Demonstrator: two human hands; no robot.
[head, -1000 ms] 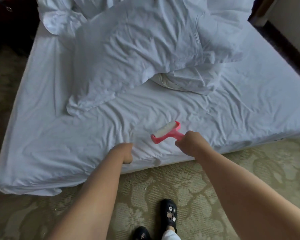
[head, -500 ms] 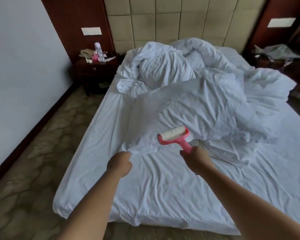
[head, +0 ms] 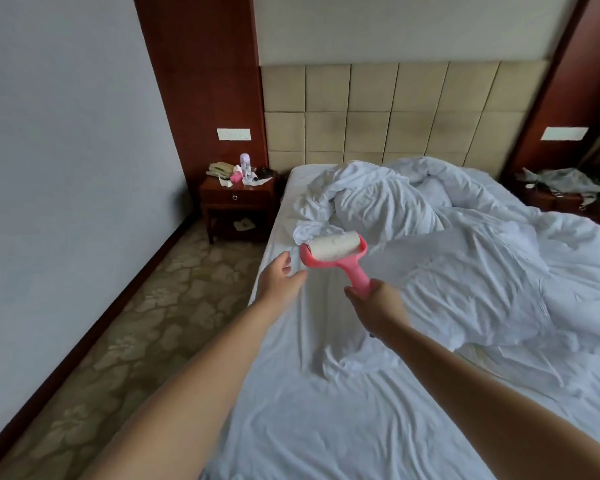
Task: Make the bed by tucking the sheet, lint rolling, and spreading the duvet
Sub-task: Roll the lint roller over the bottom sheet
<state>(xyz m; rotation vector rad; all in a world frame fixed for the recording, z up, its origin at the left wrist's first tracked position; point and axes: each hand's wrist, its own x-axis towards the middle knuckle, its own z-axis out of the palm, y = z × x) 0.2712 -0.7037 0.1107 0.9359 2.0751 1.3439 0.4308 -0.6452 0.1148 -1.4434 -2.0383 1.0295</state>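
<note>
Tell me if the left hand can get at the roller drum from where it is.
Probably yes. The left hand is open just beside the lint roller, which the right hand holds up above the sheet; nothing lies between them.

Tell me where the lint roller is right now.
In the head view the lint roller sits mid-frame, raised over the bed's left side, its pink handle gripped by the right hand, the left hand just beside it.

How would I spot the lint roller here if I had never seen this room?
Start at the white bed and follow the person's right hand raised above it. That hand grips a pink handle topped by a white paper drum: the lint roller. It is the only pink thing over the white bedding.
</note>
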